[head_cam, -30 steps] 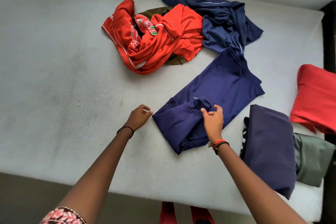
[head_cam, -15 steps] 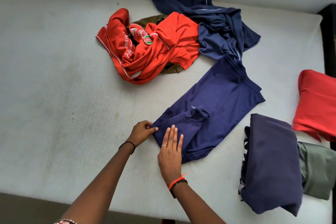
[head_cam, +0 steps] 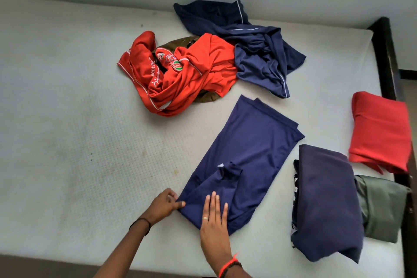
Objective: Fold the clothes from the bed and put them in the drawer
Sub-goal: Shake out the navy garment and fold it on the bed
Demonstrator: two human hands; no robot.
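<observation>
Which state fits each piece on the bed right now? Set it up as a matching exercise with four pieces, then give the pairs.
Things:
1. blue shirt
2. orange jersey
3. red cloth
4. green cloth

States:
A. crumpled, on the far side
B. folded, at the near right corner of the bed
C. flat under the right hand, edge pinched by the left hand
D. folded, by the right edge, further back

Pairs: 1-C, 2-A, 3-D, 4-B
</observation>
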